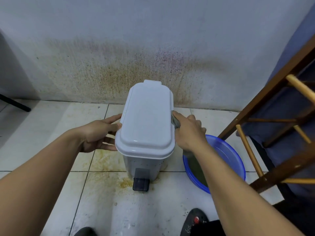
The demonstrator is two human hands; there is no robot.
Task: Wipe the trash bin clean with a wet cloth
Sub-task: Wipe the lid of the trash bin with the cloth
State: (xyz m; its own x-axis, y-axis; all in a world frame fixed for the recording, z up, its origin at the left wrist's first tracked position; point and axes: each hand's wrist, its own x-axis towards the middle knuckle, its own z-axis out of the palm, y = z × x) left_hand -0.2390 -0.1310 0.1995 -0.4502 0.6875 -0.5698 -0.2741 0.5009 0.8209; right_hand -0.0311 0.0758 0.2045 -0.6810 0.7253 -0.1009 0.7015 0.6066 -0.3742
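Meanwhile, spread left hand (pixel 97 133) is bracing the trash bin (pixel 146 120); right hand (pixel 189 132) is gripping the cloth (pixel 176 123) against its right rim.

No text, label, brand or number can be read. The slipper (pixel 196 222) at the bottom edge bears a round red mark with small white marks beside it, too blurred to tell as letters.
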